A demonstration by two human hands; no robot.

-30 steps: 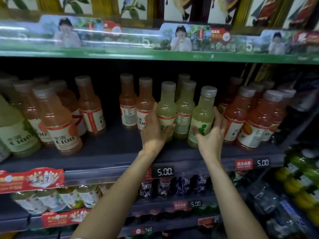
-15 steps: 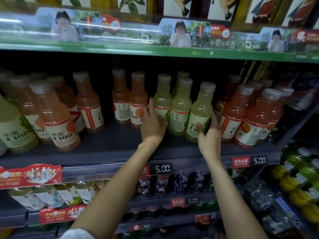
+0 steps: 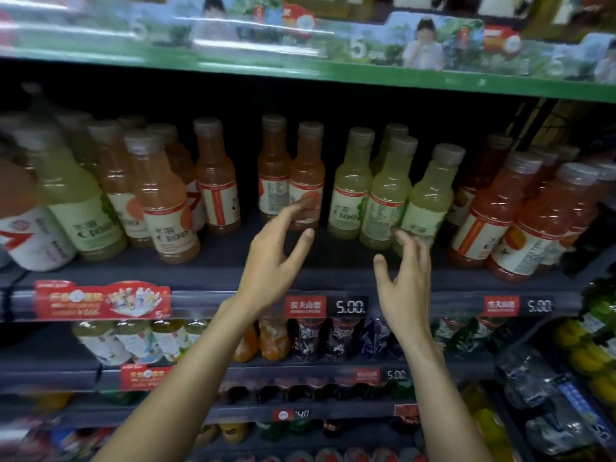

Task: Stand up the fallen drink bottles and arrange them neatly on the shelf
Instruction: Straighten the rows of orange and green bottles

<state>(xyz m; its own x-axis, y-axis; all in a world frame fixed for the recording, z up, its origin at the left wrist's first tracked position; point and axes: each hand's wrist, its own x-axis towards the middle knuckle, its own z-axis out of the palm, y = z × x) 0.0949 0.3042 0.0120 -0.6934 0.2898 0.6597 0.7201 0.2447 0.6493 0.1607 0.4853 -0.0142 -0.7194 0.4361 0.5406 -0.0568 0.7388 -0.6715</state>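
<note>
Here both my hands hover empty, fingers loosely spread: the left hand (image 3: 273,258) before the orange bottles (image 3: 290,176), the right hand (image 3: 405,278) before the green bottles (image 3: 383,191). All stand upright mid-shelf (image 3: 213,261), back from its front edge.

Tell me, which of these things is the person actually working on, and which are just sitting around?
Part of the job:
- yellow-green drink bottles, upright
- orange drink bottles, upright
- left hand and right hand, both open, holding nothing
- dark shelf they stand on

Just there:
- red drink bottles
- price tag reading 5.00
- lower-shelf bottles
</note>
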